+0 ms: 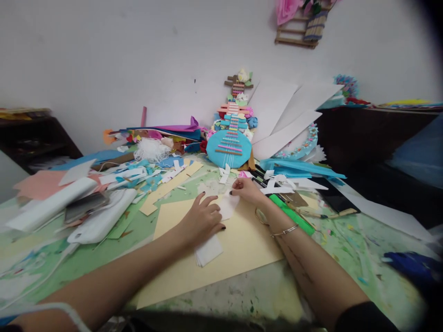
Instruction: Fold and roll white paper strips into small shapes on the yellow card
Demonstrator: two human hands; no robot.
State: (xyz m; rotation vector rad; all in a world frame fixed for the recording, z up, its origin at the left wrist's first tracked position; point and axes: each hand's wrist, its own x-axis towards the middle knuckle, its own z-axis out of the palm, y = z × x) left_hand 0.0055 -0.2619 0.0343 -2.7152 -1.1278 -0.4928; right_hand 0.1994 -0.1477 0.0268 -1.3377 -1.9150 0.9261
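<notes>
My left hand [202, 220] rests palm down on a small white paper piece [228, 206], fingers spread, holding it against a large cream sheet [238, 251]. My right hand [246, 189] pinches the far edge of the same white piece with closed fingertips. A stack of folded white paper [208, 251] lies under my left wrist on the cream sheet. A thin bracelet circles my right wrist.
A blue paper guitar model [229, 147] stands against the wall. A green marker [290, 214], pens and white paper scraps lie right of my right hand. White foam rolls [100, 221], coloured paper scraps and sheets crowd the left. A dark cabinet [380, 138] is at right.
</notes>
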